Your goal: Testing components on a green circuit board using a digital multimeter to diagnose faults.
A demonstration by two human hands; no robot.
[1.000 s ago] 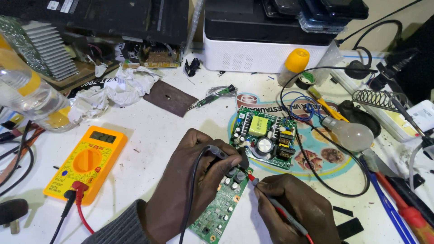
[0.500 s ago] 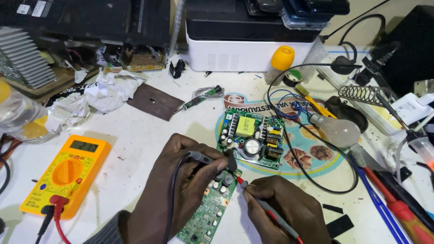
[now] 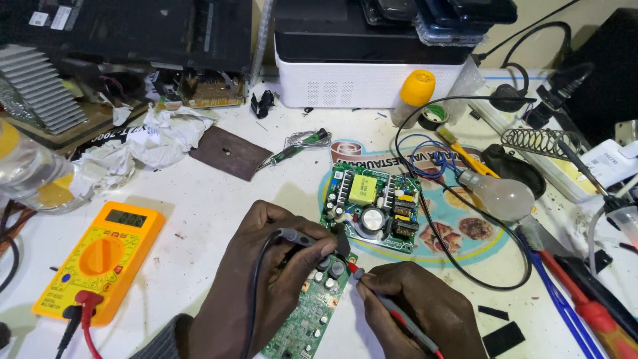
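Both hands probing a green circuit board (image 3: 307, 312) on the white bench.

L hand (image 3: 266, 279) fingers closed round the black probe (image 3: 302, 237), tip pointing down at the caps near the board's top end; the board lies under & partly beneath those fingers. R hand (image 3: 419, 309) fingers pinched shut on the red probe (image 3: 399, 320), tip touching the board just beside the L fingertips. Just beyond both sets of fingertips: 2nd board w/ yellow transformer (image 3: 371, 206) on a round printed mat. Well off to the L of the L fingers: yellow multimeter (image 3: 100, 256), leads plugged in. Clear bulb (image 3: 497, 194) beyond the R fingers, to the R.
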